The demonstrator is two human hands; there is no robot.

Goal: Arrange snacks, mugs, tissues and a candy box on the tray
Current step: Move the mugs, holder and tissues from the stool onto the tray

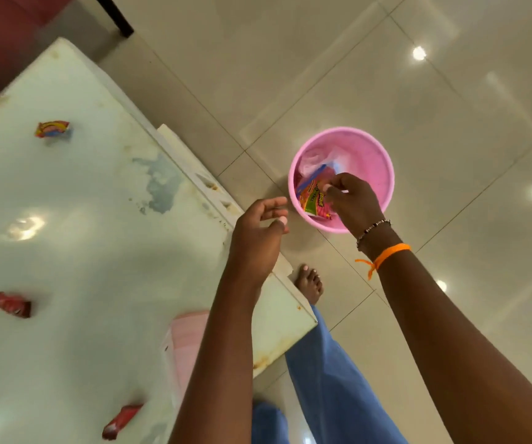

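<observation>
A pink round bucket (370, 155) stands on the tiled floor beside the table. Inside it lie a red, yellow and green snack packet (311, 198) and some pale plastic wrapping (314, 160). My right hand (352, 201) reaches into the bucket, its fingertips pinched on the packet's edge. My left hand (258, 238) hovers over the table's edge with fingers apart and nothing in it. Three small wrapped snacks lie on the glass table: a multicoloured one (52, 129), a red one (11, 304) and another red one (120, 423). No tray, mug or tissue is in view.
The pale green glass table (82, 219) fills the left side, its corner near my leg. A pink object (187, 341) shows through the glass. My bare foot (311, 282) and blue trouser leg (328, 379) stand between table and bucket. A dark furniture leg (114, 14) is at top.
</observation>
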